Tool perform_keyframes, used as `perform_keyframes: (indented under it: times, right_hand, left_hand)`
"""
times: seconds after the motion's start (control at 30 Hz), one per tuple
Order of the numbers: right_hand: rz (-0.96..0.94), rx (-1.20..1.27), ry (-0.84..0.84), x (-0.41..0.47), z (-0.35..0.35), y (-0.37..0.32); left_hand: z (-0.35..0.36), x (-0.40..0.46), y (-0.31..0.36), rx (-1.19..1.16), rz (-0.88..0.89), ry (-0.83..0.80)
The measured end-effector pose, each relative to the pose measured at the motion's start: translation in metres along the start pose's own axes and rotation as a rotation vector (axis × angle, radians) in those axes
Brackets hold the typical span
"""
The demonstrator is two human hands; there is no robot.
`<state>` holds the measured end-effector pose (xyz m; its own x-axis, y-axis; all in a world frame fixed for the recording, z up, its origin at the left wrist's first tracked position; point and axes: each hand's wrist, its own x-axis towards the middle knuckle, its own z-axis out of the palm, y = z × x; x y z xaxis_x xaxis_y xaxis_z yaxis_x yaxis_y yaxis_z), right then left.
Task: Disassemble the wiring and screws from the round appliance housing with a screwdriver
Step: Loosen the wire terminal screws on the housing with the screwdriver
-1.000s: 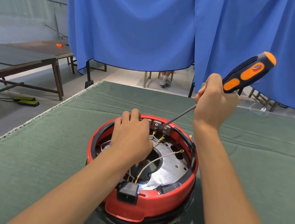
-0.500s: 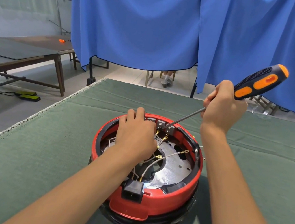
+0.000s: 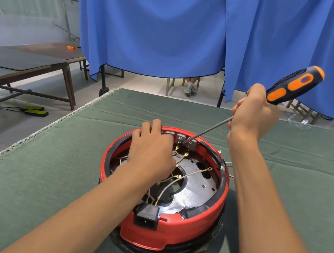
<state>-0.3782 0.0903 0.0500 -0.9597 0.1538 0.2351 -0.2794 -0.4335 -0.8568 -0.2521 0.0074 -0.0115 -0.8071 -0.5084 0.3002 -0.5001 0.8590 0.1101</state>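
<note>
Housing: the round red plastic appliance housing [image 3: 169,223] sits at the lower centre of the frame on the green cloth-covered bench [image 3: 47,174], open side up, with a silver metal plate [image 3: 198,186] and a black plug socket [image 3: 147,215] on its near rim.
Left hand: the left hand [image 3: 151,154] rests palm-down over the housing's far left part; its fingers [image 3: 156,125] curl over the far rim, steadying the housing. What lies under the palm is hidden.
Right hand: the right hand [image 3: 253,115], right of centre, grips the orange-and-black-handled screwdriver [image 3: 294,86], fingers wrapped tight round the lower handle.
Tool tip: the steel shaft slants down and left to the grey terminal blocks [image 3: 183,139] on the far rim; whether the tip is seated in a screw, I cannot tell.
Change: against the pictures from a second and half a second ago, the handle sits further right and the shaft looks flatter, though the head camera has also shifted. The tip remains at the same terminals, and the left hand has kept its hold.
Meaning: probably working the terminal screws, with no screw visibly out.
Wiring: white wires with brass lugs [image 3: 185,154] lie loose inside; one ring lug [image 3: 208,169] is free over the plate, so the wiring looks partly freed.
</note>
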Motion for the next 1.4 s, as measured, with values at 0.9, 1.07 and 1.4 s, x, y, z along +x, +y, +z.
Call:
perform_keyframes:
  times: [0.9, 1.07, 1.4]
  right_hand:
    - [-0.063, 0.081, -0.110, -0.024, 0.003, -0.027]
    - [-0.057, 0.173, -0.115, -0.027, 0.001, -0.025]
    - [-0.105, 0.026, -0.105, -0.030, -0.006, -0.011]
  left_hand:
    - [-0.005, 0.001, -0.006, -0.257, -0.077, 0.088]
    - [-0.011, 0.003, -0.009, -0.194, -0.030, 0.006]
    - [-0.010, -0.007, -0.030, -0.044, 0.057, 0.063]
